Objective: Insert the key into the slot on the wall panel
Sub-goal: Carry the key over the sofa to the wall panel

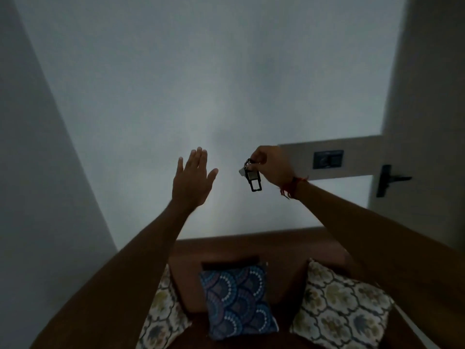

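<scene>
Above the sofa's patterned cushions (236, 301), both arms are reaching toward the pale wall. The right hand (273, 163) is pinching the top of a key bunch (250, 173) between thumb and fingertips, so the bunch is hanging freely below the grip; a dark rectangular fob is dangling lowest, with a pale tag beside it. The left hand (192, 178) is raised empty, palm forward, fingers extended and close together, thumb spread outward. The wall panel (328, 159), a dark rectangular plate, is sitting to the right of the key bunch, clearly apart from it, near a door handle (388, 180). Its slot cannot be made out in this dim view. The bunch is judged light and rigid but loosely linked, so it will likely swing. Pinching the insertable piece itself, near its head, should be giving steadier alignment than holding the ring.
</scene>
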### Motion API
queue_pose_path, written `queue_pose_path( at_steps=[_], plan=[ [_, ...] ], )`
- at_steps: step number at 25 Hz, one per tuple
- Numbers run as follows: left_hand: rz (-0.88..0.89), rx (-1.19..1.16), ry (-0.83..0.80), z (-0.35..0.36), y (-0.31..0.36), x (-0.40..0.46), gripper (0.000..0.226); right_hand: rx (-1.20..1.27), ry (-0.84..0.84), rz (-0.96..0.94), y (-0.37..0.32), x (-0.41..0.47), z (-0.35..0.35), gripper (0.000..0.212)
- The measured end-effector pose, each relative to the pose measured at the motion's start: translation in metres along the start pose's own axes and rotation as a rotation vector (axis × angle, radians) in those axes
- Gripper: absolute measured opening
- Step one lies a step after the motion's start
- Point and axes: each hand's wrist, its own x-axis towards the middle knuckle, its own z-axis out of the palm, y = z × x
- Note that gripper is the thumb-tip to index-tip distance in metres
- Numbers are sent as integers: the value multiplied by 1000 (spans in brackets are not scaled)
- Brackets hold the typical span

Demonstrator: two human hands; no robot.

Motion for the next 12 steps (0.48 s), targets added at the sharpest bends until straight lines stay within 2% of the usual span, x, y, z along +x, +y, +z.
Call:
queue_pose_path(
  at_steps=[6,12],
  plan=[
    [155,-55,18,32,100,85,66,-9,140,45,53,24,-88,21],
    [277,-74,20,91,179,156,67,-65,196,93,129,46,-135,15]
  ],
)
